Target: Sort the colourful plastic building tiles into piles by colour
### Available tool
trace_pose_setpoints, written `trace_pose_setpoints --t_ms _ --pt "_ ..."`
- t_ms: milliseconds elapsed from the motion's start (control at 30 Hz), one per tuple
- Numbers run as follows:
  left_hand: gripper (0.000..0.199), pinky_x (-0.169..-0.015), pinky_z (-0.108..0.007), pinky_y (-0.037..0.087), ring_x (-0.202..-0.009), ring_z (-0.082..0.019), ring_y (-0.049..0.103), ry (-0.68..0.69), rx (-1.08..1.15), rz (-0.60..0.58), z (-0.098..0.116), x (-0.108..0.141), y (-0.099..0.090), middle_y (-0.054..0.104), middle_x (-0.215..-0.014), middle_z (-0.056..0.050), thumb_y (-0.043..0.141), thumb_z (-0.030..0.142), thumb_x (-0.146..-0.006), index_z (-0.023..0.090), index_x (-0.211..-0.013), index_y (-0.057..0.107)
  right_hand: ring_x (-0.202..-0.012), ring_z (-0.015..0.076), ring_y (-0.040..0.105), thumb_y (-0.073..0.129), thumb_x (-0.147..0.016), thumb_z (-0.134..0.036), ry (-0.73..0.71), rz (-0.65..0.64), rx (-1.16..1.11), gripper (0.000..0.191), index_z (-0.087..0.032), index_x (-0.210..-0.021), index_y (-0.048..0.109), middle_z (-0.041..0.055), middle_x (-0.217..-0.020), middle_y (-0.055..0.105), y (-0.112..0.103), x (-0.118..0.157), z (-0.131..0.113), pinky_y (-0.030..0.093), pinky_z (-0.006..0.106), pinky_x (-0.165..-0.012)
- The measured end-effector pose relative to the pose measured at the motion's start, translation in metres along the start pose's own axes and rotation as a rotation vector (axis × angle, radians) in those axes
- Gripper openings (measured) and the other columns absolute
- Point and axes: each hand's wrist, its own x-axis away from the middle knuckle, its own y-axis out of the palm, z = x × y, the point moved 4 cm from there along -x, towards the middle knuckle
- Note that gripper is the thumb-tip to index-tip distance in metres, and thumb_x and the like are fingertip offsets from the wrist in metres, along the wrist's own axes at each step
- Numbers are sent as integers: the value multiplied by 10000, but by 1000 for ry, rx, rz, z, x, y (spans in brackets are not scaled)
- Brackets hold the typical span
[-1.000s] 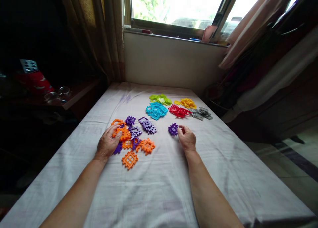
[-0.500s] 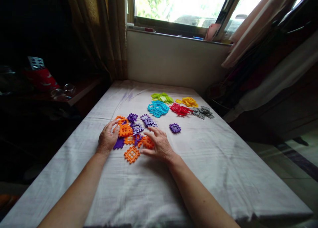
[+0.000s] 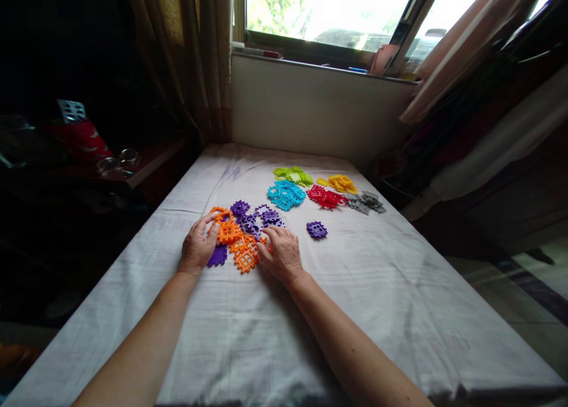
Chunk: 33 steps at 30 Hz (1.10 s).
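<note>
A heap of flat, notched plastic building tiles lies on the cloth between my hands. Orange tiles point(image 3: 227, 232) and purple tiles point(image 3: 251, 223) are mixed in it. My left hand point(image 3: 198, 245) rests against the left side, thumb and fingers apart, touching the orange tiles; a solid purple tile point(image 3: 217, 255) lies by its thumb. On the right side, my right hand point(image 3: 283, 254) is curved with its thumb apart from the fingers, against the heap, partly covering an orange tile. Nearest me is an orange window-shaped tile point(image 3: 245, 259). One purple tile point(image 3: 316, 229) lies alone to the right.
Farther back are separate piles of green tiles point(image 3: 293, 175), blue tiles point(image 3: 286, 194), red tiles point(image 3: 327, 197), yellow tiles point(image 3: 342, 183) and grey tiles point(image 3: 366, 202). A white cloth point(image 3: 381, 312) covers the table. Glasses point(image 3: 119, 162) lie on a dark side surface at left.
My right hand has moved in toward the heap, its fingers drawn closer together. The front orange tile has slid up against the others, and the purple tiles are bunched tighter.
</note>
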Motion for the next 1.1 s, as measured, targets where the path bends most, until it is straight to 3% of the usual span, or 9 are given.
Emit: trace_pose_setpoints --t_ms 167,267,500,633,733,867,967,1100 --pt "368 -1082 -383 480 -1215 -241 645 -4 2 -4 1 0 0 716 -1259 -84 507 416 -874 211 -1127 679 -1164 266 568 651 -896 -408 22 -125 119 350 -247 -1204 690 81 -1238 704 -4 -22 -9 396 392 -943" --pt "375 -1081 -385 480 -1214 -242 645 -5 0 -16 1 0 0 717 -1256 -82 510 421 -870 211 -1130 679 -1117 260 579 632 -914 -433 28 -170 182 272 -243 -1085 723 82 -1138 733 -1 -28 -16 384 375 -896" --pt "420 -1080 -371 471 -1215 -237 640 -18 -20 -46 3 0 2 712 -1269 -79 482 446 -867 209 -1151 680 -1005 218 605 563 -976 -313 -49 -78 156 202 -235 -919 741 59 -967 766 -6 -20 -12 342 348 -869" --pt "422 -1028 -362 493 -1181 -244 648 -41 -72 -80 2 -4 -6 705 -1282 -64 498 464 -846 232 -1142 689 -964 205 626 576 -953 -260 -12 125 61 185 -250 -946 760 44 -942 778 -27 -13 21 345 332 -880" --pt "458 -904 -353 536 -974 -242 696 -116 -128 -159 -5 -8 -22 745 -1147 -65 544 556 -786 239 -1069 716 -913 212 646 573 -927 -261 192 272 14 210 -235 -983 773 54 -933 782 -45 -5 69 373 323 -850" --pt "567 -817 -340 537 -855 -247 690 -189 -87 -408 -11 -10 -39 755 -911 -51 583 722 -684 233 -930 735 -854 224 652 530 -916 -290 480 355 -16 282 -207 -1024 778 75 -917 779 -61 9 127 401 315 -781" --pt "599 -864 -353 530 -913 -266 687 -163 -119 -587 -10 -7 -42 755 -960 -62 606 750 -647 236 -918 754 -854 234 646 517 -910 -310 553 354 -28 302 -202 -1008 782 85 -917 773 -62 15 144 408 321 -773" --pt "668 -1075 -407 434 -1187 -310 609 -12 -262 -718 -5 -1 -39 698 -1231 -90 640 698 -640 240 -1115 743 -889 253 619 535 -888 -328 556 381 29 285 -195 -958 777 101 -882 754 -56 13 145 416 342 -808"
